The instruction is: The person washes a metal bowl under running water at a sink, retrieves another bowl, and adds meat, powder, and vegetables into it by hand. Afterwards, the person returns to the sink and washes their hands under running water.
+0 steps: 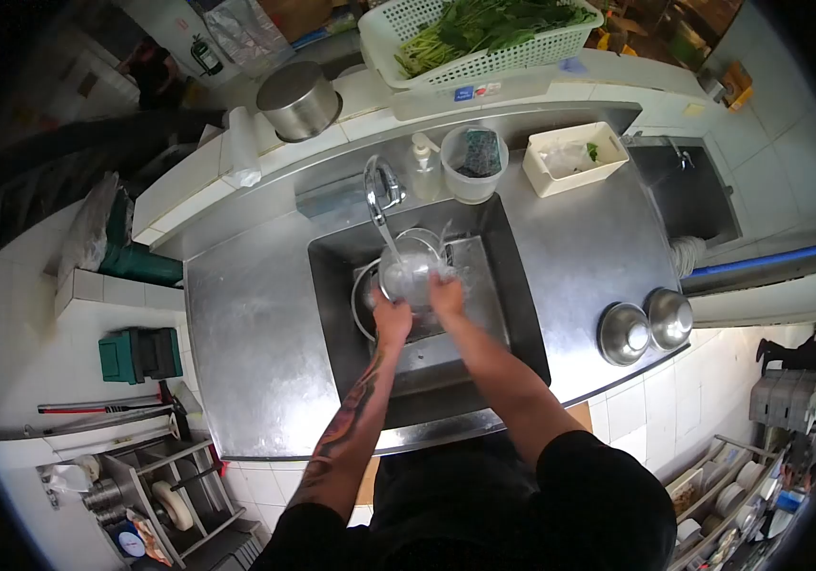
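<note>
Over the sink (522,357), both hands hold a round, shiny bowl (408,276) in the stream from the curved faucet (376,186). My left hand (392,319) has its fingers closed on the bowl's near left edge. On the right side, my right hand (446,297) grips the rim, slightly blurred by motion. Water splashes over the bowl and hides its inside. Beneath it, round metal rims (360,305) show in the basin, partly covered by the bowl and my hands.
Behind the sink stand a pump bottle (424,167), a white bucket (470,190) with a dark green scrubbing pad, and a cream bin (574,176). Two metal bowls (624,333) lie upside down at right. On the ledge are a pot (298,100) and a basket (389,71) of greens.
</note>
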{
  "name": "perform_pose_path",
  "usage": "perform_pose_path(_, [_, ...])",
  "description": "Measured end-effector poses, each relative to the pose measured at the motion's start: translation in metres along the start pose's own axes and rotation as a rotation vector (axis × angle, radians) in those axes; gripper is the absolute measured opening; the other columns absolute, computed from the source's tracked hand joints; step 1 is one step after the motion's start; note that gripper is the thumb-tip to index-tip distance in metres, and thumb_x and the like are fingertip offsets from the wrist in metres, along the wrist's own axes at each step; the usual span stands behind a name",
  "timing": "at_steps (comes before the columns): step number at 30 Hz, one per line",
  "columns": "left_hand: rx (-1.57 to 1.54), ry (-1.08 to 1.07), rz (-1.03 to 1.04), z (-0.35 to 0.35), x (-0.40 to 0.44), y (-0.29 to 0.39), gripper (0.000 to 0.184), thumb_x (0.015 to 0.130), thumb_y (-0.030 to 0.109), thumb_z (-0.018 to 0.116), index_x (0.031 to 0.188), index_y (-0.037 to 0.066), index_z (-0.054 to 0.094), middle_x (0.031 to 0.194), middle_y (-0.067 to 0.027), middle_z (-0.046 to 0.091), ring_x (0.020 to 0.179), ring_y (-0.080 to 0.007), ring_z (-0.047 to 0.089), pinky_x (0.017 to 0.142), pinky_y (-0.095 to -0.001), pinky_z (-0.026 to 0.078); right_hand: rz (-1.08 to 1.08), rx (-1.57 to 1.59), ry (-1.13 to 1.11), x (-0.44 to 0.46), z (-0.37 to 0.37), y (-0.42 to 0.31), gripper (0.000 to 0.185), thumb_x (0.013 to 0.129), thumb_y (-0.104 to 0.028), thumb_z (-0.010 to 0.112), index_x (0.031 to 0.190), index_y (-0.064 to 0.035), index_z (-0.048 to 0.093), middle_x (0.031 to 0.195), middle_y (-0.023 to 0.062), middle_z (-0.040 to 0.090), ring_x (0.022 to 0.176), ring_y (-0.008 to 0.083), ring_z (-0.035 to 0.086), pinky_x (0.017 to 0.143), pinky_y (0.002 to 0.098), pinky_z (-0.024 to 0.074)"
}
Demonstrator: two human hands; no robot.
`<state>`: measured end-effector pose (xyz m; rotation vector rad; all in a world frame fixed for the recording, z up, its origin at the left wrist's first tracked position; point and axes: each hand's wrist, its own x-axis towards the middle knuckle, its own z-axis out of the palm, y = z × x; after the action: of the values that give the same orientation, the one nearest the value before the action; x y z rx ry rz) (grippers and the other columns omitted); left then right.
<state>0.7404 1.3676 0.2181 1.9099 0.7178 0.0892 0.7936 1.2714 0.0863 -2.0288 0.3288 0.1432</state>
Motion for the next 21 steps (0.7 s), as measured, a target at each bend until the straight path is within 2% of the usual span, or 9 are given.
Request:
perform_pose_path(2, [0.029,0.087,0.154,0.0,0.02,-0.031,0.068,0.077,0.003,0.051,0.14,0.002,0.027,0.114,-0.0322,0.059,0.094,-0.0422,0.065,0.077,-0.0447,0.056,0.504,0.257,-0.44,-0.037,-0.026,-0.056,0.031,0.09,-0.027,0.057,0.097,0.0017,0.065,0.086,0.0249,0.067,0.081,0.0409,0.066,0.069,0.0472,0.0517])
perform_pose_path(5, [-0.179,0.003,0.071,-0.008,-0.002,0.004,0.067,0.08,0.0,0.048,0.142,0.001,0.025,0.119,-0.0295,0.057,0.095,-0.042,0.065,0.064,-0.0416,0.06,-0.19,-0.137,-0.162,-0.012,-0.061,-0.041,0.033,0.093,-0.028,0.053,0.096,0.0024,0.066,0.088,0.0273,0.066,0.086,0.0408,0.066,0.071,0.0465,0.0508])
perform_pose_path(6, [-0.227,-0.023,0.026,-0.004,-0.009,0.005,0.066,0.08,0.0,0.048,0.142,0.002,0.025,0.12,-0.0288,0.056,0.097,-0.0418,0.064,0.064,-0.0414,0.06,-0.28,-0.196,-0.068,0.006,-0.053,-0.031,0.031,0.094,-0.023,0.05,0.084,0.0033,0.063,0.058,0.0113,0.058,0.05,0.0268,0.06,0.045,0.043,0.045])
perform_pose_path(9, [-0.171,0.05,0.105,0.0,-0.003,-0.008,0.064,0.08,0.0,0.047,0.141,0.002,0.027,0.12,-0.028,0.056,0.103,-0.0414,0.062,0.063,-0.0409,0.059,0.107,0.204,-0.028,0.002,0.008,0.001,0.033,0.095,-0.026,0.049,0.08,0.0018,0.061,0.057,0.0099,0.056,0.044,0.0253,0.057,0.039,0.0419,0.0417])
perform_pose_path(11, [0.027,0.262,0.348,0.0,0.013,-0.026,0.061,0.081,0.0,0.047,0.139,0.002,0.029,0.119,-0.0277,0.056,0.108,-0.041,0.06,0.061,-0.0403,0.06,0.5,0.475,-0.659,-0.038,-0.008,-0.023,0.035,0.095,-0.031,0.053,0.084,0.0017,0.061,0.056,0.0093,0.055,0.043,0.0216,0.055,0.037,0.0403,0.0408])
perform_pose_path(13, [-0.028,0.184,0.26,-0.008,0.008,-0.029,0.062,0.079,-0.001,0.05,0.138,0.002,0.031,0.12,-0.0273,0.056,0.111,-0.0407,0.058,0.074,-0.0415,0.057,0.279,0.138,-0.538,-0.035,-0.047,-0.057,0.03,0.095,-0.024,0.048,0.097,0.0012,0.064,0.069,0.0164,0.065,0.064,0.0304,0.065,0.058,0.0416,0.0504])
perform_pose_path(17, [-0.388,-0.022,-0.111,-0.009,-0.021,0.016,0.064,0.079,-0.002,0.054,0.138,0.003,0.031,0.121,-0.0267,0.056,0.113,-0.0399,0.057,0.094,-0.0419,0.048,0.025,-0.085,-0.025,-0.013,-0.012,-0.025,0.027,0.092,-0.024,0.052,0.097,0.0002,0.065,0.065,0.0126,0.064,0.059,0.0267,0.065,0.055,0.0388,0.0507])
perform_pose_path(19, [0.032,0.276,0.335,-0.003,-0.005,-0.012,0.06,0.081,-0.001,0.052,0.137,0.003,0.03,0.123,-0.0245,0.055,0.109,-0.0398,0.059,0.079,-0.0418,0.059,0.285,0.368,-0.458,-0.035,-0.003,-0.027,0.038,0.089,-0.03,0.063,0.111,-0.0001,0.057,0.061,0.0107,0.062,0.047,0.0227,0.059,0.042,0.0356,0.0439])
perform_pose_path(21, [0.002,0.241,0.342,-0.007,0.009,-0.028,0.055,0.083,0.001,0.051,0.135,0.003,0.035,0.122,-0.0211,0.055,0.104,-0.0376,0.061,0.064,-0.0404,0.063,0.185,0.165,-0.619,-0.029,-0.052,-0.054,0.051,0.087,-0.033,0.066,0.123,0.0,0.051,0.082,0.018,0.067,0.069,0.0326,0.066,0.059,0.042,0.0523])
